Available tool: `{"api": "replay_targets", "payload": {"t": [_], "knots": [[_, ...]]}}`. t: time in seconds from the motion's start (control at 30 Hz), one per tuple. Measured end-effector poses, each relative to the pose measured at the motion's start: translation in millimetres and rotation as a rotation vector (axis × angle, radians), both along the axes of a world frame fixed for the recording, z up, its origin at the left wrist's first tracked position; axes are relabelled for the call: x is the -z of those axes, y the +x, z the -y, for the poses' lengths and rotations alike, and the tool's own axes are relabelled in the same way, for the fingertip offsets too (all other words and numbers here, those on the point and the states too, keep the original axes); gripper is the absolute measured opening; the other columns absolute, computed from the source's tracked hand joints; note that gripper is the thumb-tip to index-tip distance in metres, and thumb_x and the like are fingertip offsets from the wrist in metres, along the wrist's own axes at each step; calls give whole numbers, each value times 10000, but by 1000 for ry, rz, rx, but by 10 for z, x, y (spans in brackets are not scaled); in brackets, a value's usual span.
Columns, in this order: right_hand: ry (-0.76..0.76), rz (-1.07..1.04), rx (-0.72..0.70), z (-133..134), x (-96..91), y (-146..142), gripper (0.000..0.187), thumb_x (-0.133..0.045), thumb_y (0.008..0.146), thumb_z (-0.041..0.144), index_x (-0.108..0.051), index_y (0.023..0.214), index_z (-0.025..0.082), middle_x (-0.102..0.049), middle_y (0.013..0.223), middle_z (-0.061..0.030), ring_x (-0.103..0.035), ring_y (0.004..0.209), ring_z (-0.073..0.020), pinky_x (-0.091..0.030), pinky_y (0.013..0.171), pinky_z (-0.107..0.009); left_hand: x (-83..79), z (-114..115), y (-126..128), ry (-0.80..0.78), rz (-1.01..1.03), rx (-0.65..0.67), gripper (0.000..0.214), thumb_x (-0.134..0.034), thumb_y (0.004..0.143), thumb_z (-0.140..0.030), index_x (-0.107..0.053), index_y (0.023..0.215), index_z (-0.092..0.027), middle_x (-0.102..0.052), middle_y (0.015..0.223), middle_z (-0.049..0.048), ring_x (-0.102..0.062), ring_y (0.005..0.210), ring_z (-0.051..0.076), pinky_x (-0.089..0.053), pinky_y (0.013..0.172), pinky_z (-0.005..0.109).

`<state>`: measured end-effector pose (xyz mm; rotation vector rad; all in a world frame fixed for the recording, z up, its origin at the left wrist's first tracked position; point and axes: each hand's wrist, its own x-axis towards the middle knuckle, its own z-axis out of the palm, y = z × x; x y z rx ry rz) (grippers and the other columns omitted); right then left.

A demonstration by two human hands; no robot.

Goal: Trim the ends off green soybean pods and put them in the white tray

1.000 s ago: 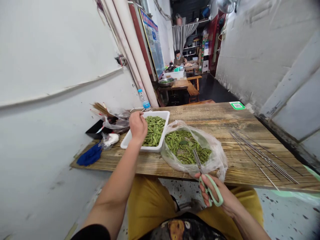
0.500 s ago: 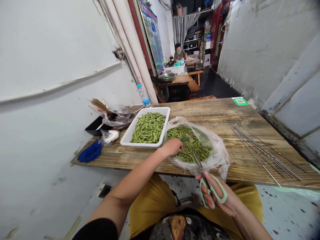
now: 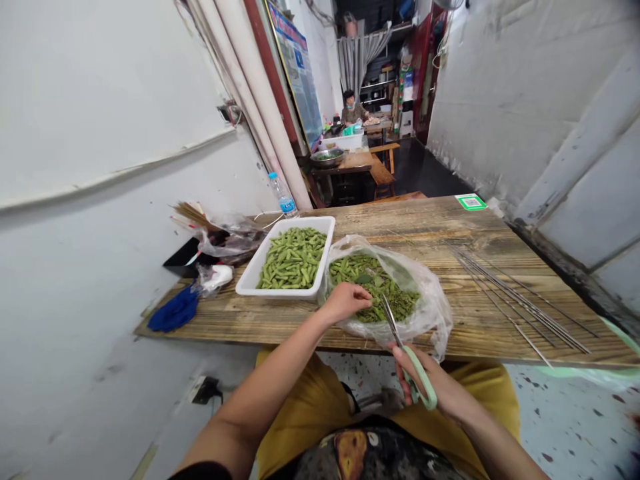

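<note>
My left hand [image 3: 344, 301] reaches into a clear plastic bag [image 3: 430, 313] of green bean pods [image 3: 395, 300] on the wooden table [image 3: 450, 233], fingers pinched on a pod. My right hand [image 3: 435, 390] grips green-handled scissors [image 3: 407, 357] below the table edge, the blades pointing up into the bag. Left of the bag stands a white rectangular tray [image 3: 247, 280] filled with cut green pods [image 3: 293, 257].
Several metal skewers [image 3: 515, 300] lie on the table's right. A blue cloth [image 3: 175, 313], a black tray of sticks in plastic [image 3: 220, 237] and a water bottle [image 3: 281, 193] sit at the left. Another person [image 3: 350, 110] sits at a far table. A wall runs along the right.
My left hand moved from over the white tray to the bag and closed on a pod. The scissors stayed near the bag's front edge.
</note>
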<state>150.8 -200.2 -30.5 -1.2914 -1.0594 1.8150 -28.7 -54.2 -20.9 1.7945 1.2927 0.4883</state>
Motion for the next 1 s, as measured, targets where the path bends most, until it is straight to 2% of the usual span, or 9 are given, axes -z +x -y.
{"api": "replay_targets", "payload": {"t": [0.2, 0.33, 0.43, 0.57, 0.67, 0.8, 0.9, 1.0], "knots": [[49, 141, -24, -11, -137, -11, 456, -458, 802, 648, -432, 692, 206, -447, 467, 87, -455, 349, -76, -354, 355, -180, -57, 112, 65, -38, 135, -158, 195, -708, 641, -275, -690, 744, -112, -659, 628, 16, -549, 542, 99, -408, 543, 204], [35, 164, -33, -4, -177, -26, 451, -496, 783, 645, -425, 678, 211, -442, 440, 90, -449, 320, -79, -350, 325, -175, -127, 167, 117, -71, 198, -255, 121, -675, 675, -229, -650, 699, -113, -608, 539, -14, -502, 440, 79, -385, 483, 201], [45, 145, -41, -17, -132, -34, 444, -538, 763, 633, -437, 664, 212, -432, 438, 90, -428, 306, -74, -360, 307, -177, -155, 231, 166, -155, 265, -214, 56, -655, 683, -164, -631, 686, -114, -603, 523, -17, -548, 470, 87, -409, 518, 197], [99, 117, -3, -54, -44, -31, 406, -559, 763, 610, -501, 711, 211, -404, 431, 97, -393, 282, -66, -358, 283, -176, -184, 293, 206, -245, 291, -182, 64, -656, 693, -176, -630, 693, -117, -602, 507, -12, -564, 481, 92, -384, 498, 188], [59, 103, 18, -63, -35, -30, 390, -597, 740, 594, -552, 811, 213, -363, 408, 113, -362, 268, -65, -349, 264, -172, -200, 293, 198, -259, 308, -172, 101, -664, 691, -200, -624, 670, -110, -609, 535, -2, -554, 477, 86, -347, 467, 185], [5, 80, 57, -49, -40, -32, 411, -635, 700, 595, -547, 807, 207, -311, 399, 128, -332, 266, -61, -331, 246, -165, -204, 265, 166, -317, 378, -179, 141, -709, 651, -217, -631, 679, -103, -575, 540, -28, -459, 447, 42, -308, 449, 174], [-2, 35, 55, -38, -18, -15, 446, -625, 704, 607, -543, 886, 208, -383, 439, 119, -387, 291, -71, -359, 270, -175, -189, 249, 163, -443, 558, -220, 219, -755, 604, -237, -610, 700, -104, -534, 540, -49, -390, 432, 14, -274, 431, 158], [3, -48, 70, -20, -13, 3, 454, -604, 729, 608, -537, 926, 204, -490, 558, 83, -476, 386, -79, -419, 350, -188, -174, 244, 188, -547, 724, -239, 254, -766, 603, -232, -577, 709, -99, -563, 580, -16, -455, 463, 25, -315, 439, 148]]}}
